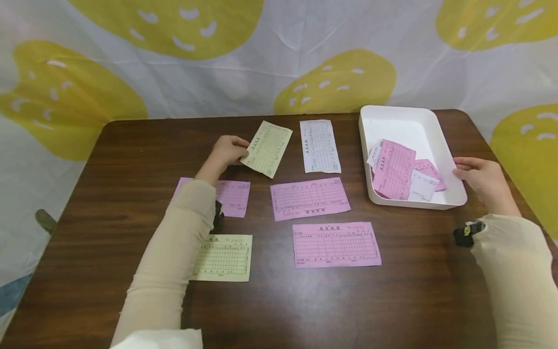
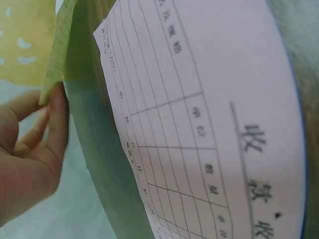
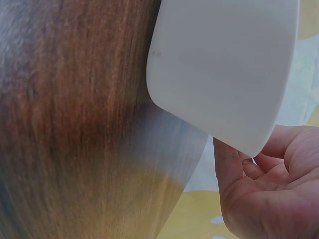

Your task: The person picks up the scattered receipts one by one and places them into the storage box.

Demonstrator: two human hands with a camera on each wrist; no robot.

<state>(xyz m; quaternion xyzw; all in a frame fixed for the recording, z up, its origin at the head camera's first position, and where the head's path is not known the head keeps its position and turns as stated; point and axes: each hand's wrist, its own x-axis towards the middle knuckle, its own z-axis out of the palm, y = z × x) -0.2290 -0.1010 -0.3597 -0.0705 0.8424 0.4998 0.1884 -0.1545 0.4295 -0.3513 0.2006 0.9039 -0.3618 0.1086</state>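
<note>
My left hand [image 1: 226, 151] pinches the lower left corner of a yellow receipt slip [image 1: 268, 148], which slants near the table's back edge. In the left wrist view the same slip [image 2: 57, 50] appears nearly edge-on between thumb and fingers. My right hand [image 1: 484, 179] grips the right rim of a white plastic tray [image 1: 396, 127], thumb on the inner side in the head view. Close up in the right wrist view, fingers reach under the tray [image 3: 219, 69]. Inside the tray lie overlapping pink slips [image 1: 394, 167] and white slips [image 1: 423, 185].
A white slip [image 1: 320, 145] lies right of the yellow one. Two pink slips [image 1: 310, 198] [image 1: 336, 245] lie mid-table. My left forearm partly covers another pink slip [image 1: 235, 198] and a second yellow slip [image 1: 224, 259]. A patterned cloth [image 1: 218, 87] hangs behind the brown table [image 1: 109, 218].
</note>
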